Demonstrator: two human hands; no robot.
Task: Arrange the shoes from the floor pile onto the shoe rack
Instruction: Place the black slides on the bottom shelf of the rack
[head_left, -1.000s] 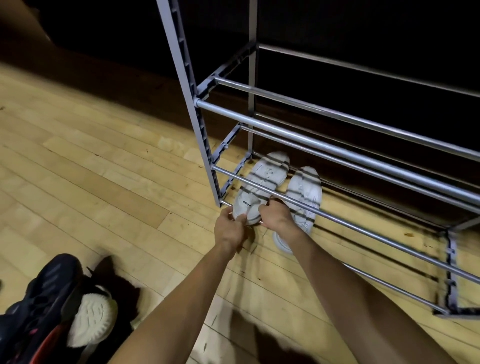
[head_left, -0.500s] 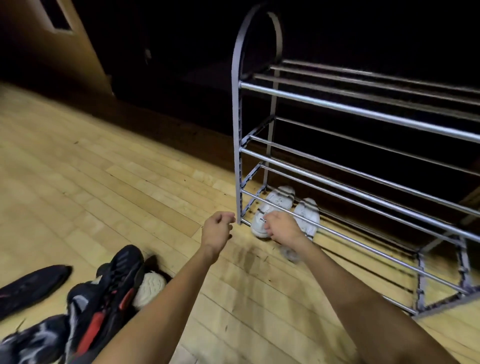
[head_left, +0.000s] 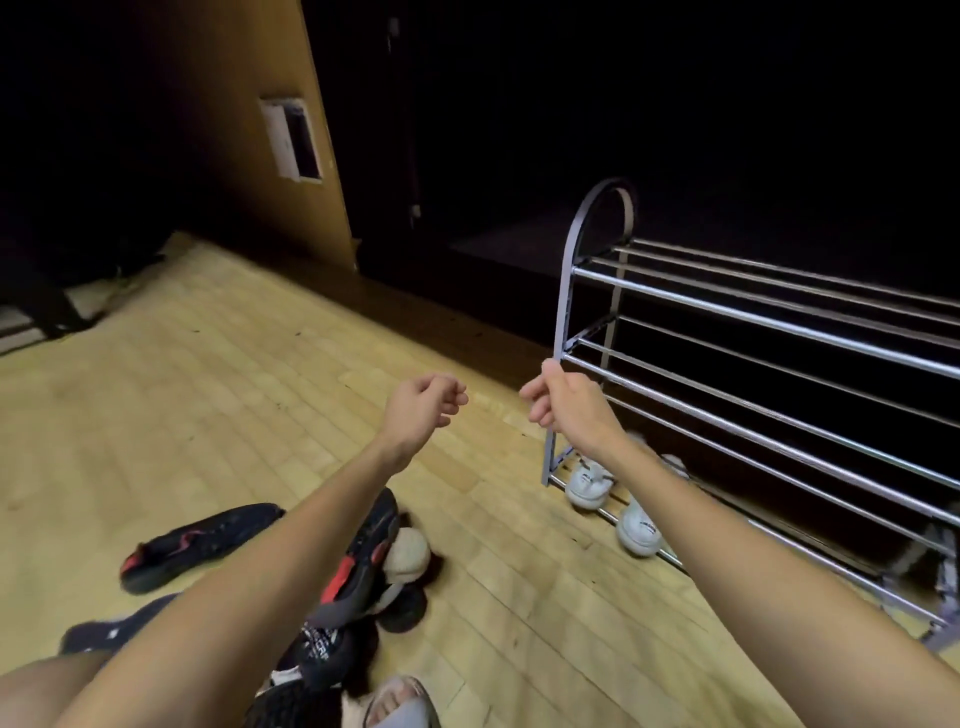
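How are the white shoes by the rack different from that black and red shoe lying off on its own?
The white shoes are pale all over; the black and red shoe is dark with red at its heel. The white shoes sit as a pair, side by side on the bottom level of the shoe rack; the black and red shoe lies alone on the wooden floor, apart from the pile. Neither is being touched by a hand.

Wood floor (head_left: 234, 395) — tan wall (head_left: 249, 156) with white vent (head_left: 292, 137).
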